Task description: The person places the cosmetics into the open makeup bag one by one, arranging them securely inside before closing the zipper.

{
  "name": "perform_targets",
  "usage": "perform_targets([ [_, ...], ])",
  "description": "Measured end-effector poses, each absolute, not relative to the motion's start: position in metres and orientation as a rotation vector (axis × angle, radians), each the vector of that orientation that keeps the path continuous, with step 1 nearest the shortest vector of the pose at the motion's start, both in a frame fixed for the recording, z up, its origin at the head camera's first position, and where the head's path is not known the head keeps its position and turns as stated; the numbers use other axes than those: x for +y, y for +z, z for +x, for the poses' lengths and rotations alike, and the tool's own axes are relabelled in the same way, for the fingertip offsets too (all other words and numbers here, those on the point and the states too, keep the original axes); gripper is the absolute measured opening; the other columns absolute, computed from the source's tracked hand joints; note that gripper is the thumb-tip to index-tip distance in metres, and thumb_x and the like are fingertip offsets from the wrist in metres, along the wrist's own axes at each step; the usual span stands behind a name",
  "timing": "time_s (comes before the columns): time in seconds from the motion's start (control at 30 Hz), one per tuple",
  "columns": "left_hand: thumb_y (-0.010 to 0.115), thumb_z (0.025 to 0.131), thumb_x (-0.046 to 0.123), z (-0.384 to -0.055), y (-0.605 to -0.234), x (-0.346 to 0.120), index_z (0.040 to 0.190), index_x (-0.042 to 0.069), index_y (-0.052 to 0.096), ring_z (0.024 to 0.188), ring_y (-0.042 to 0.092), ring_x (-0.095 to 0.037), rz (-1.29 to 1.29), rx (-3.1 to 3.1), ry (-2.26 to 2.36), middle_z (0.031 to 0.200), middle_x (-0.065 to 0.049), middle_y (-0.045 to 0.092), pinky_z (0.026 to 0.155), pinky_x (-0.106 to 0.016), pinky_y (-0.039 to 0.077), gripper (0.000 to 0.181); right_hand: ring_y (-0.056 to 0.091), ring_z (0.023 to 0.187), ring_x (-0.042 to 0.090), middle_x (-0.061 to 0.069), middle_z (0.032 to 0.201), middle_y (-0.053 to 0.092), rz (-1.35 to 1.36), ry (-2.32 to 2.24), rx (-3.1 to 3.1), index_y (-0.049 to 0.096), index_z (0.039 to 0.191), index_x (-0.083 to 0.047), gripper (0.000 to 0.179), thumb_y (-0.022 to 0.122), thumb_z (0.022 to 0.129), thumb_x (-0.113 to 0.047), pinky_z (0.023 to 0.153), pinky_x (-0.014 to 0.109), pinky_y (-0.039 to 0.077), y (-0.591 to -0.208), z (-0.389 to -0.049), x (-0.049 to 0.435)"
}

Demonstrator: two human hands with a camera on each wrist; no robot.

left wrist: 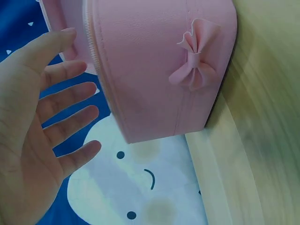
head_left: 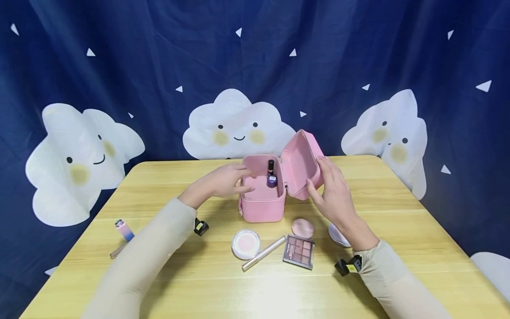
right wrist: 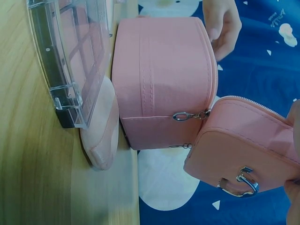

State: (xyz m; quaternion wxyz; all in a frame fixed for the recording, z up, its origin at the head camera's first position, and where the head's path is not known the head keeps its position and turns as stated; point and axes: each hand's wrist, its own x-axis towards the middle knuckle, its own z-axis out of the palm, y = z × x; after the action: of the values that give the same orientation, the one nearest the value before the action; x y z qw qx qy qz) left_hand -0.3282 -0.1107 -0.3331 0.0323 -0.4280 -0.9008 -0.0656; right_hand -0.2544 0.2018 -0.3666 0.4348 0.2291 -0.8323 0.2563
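Observation:
A pink makeup case [head_left: 263, 212] stands on the table with its lid [head_left: 299, 164] swung up to the right. Inside lie a black tube [head_left: 271, 166] and a dark blue round item [head_left: 272, 180]. My left hand [head_left: 229, 180] is over the case's left rim, its fingers extended and holding nothing. In the left wrist view those fingers [left wrist: 70, 126] are spread beside the zipped edge, near a pink bow [left wrist: 194, 61]. My right hand [head_left: 332, 195] grips the lid by its outer edge, thumb at the near side. In the right wrist view the lid [right wrist: 234, 150] shows a metal-ringed handle.
In front of the case lie a round compact [head_left: 245, 244], a silver pen-like tube [head_left: 264, 253], an eyeshadow palette [head_left: 299, 251] and a pinkish puff [head_left: 303, 228]. A round white item [head_left: 338, 235] is partly behind my right hand. A pink-blue tube [head_left: 125, 230] and brownish stick [head_left: 118, 251] lie left.

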Motion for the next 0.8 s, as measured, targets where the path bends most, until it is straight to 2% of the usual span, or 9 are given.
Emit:
perform_targets([
  [0.13,0.057,0.096,0.046,-0.319,-0.334,-0.122,0.131,0.011,0.061,0.124,0.052,-0.027,-1.309,-2.75,-0.229,0.131,-0.008,0.059,0.107,-0.042,0.038,0.05,0.046,0.128,0.039,0.023,0.136,0.051,0.567,0.635,-2.072,0.048,0.136,0.004,0.058,0.063,0.086,-0.022,0.109,0.049,0.035,-0.367,-0.254,0.201],
  [0.43,0.06,0.095,0.044,-0.294,-0.337,-0.156,0.127,0.013,0.064,0.119,0.055,-0.025,-1.27,-2.704,-0.289,0.122,-0.005,0.062,0.105,-0.042,0.04,0.045,0.047,0.128,0.039,0.023,0.136,0.051,0.565,0.635,-2.071,0.048,0.136,0.004,0.059,0.063,0.085,-0.022,0.109,0.048,0.036,-0.365,-0.254,0.2],
  [0.8,0.066,0.093,0.04,-0.268,-0.347,-0.182,0.127,0.014,0.063,0.118,0.056,-0.025,-1.237,-2.678,-0.332,0.123,-0.004,0.062,0.102,-0.043,0.043,0.043,0.046,0.128,0.039,0.023,0.136,0.051,0.561,0.637,-2.073,0.048,0.136,0.004,0.059,0.062,0.086,-0.022,0.109,0.049,0.036,-0.367,-0.256,0.2],
])
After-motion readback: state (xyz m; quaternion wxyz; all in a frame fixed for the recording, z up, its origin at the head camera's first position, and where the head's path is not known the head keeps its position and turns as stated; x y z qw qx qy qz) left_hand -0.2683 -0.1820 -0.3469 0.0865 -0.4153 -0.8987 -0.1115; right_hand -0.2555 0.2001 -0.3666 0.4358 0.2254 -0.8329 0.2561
